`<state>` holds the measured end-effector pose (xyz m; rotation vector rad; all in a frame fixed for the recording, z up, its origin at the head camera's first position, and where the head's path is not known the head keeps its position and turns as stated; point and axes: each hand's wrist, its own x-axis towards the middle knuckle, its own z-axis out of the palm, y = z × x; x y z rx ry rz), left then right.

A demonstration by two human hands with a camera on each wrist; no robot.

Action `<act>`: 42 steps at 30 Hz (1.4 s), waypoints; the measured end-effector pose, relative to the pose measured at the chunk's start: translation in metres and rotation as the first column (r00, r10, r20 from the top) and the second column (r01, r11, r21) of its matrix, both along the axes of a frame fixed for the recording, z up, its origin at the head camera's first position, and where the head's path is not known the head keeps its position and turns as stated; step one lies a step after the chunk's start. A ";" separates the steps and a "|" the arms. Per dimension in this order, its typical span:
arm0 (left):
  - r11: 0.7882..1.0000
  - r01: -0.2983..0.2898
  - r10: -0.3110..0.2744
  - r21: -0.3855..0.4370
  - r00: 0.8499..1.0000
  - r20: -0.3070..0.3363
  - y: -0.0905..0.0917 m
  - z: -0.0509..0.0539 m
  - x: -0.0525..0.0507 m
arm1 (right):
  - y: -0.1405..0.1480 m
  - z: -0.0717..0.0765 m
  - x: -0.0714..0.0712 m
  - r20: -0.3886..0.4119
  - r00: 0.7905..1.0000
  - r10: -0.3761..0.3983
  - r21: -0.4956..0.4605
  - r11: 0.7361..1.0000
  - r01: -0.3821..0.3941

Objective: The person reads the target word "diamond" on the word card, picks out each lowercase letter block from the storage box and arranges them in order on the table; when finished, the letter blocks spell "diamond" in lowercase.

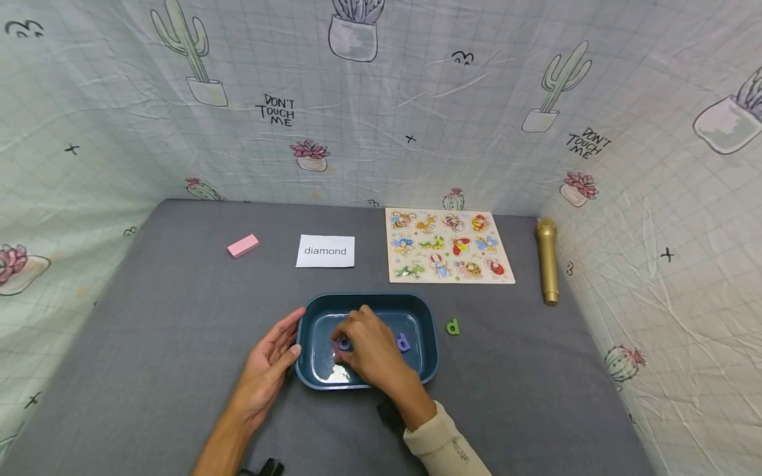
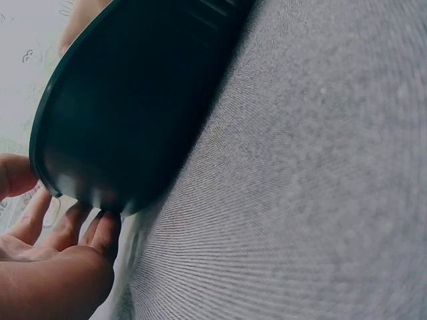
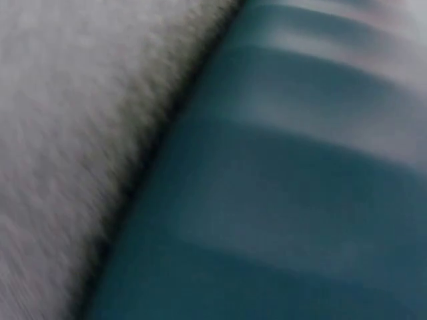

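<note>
A dark blue tray [image 1: 369, 385] stands on the grey cloth. My left hand [image 1: 264, 377] touches its left end, with fairly straight fingers along the outer wall and the thumb at the rim; the left wrist view shows these fingers [image 2: 103, 233] against the tray. Inside the tray my right hand [image 1: 372, 347] reaches down with bent fingers around a small blue letter [image 1: 344, 344]. Whether it pinches a letter cannot be made out. A purple letter d [image 1: 403, 342] lies in the tray to the right of this hand. In the right wrist view only the blurred tray wall [image 3: 280, 200] and cloth show.
Right of the tray lies a green letter d [image 1: 453, 327]. Behind it are a white card [image 1: 325, 252] reading "diamond", a pink block [image 1: 243, 246], and an insect picture board [image 1: 450, 246]. A gold microphone [image 1: 548, 262] lies at the table's right edge.
</note>
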<state>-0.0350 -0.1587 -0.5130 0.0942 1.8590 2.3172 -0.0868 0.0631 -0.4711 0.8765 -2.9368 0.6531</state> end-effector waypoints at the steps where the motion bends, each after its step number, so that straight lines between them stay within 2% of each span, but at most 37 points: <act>1: 1.000 0.000 0.000 0.000 1.000 0.000 0.000 0.000 0.000 | 0.001 0.002 0.000 -0.004 1.000 -0.004 -0.005 1.000 0.004; 18: 1.000 -0.002 0.002 -0.005 1.000 -0.004 -0.001 -0.001 0.000 | 0.035 0.034 0.006 -0.070 0.987 -0.144 -0.116 0.984 0.136; 28: 1.000 -0.008 0.008 -0.009 1.000 -0.003 -0.001 0.000 -0.001 | 0.063 0.050 0.004 -0.073 0.957 -0.279 -0.159 0.951 0.265; 35: 1.000 -0.009 0.009 -0.014 1.000 0.012 -0.002 0.001 -0.001 | 0.086 0.054 0.001 -0.109 0.939 -0.327 -0.237 0.926 0.295; 42: 1.000 -0.007 0.007 -0.011 1.000 0.007 -0.002 0.001 -0.002 | 0.106 0.057 0.000 -0.137 0.917 -0.374 -0.238 0.911 0.337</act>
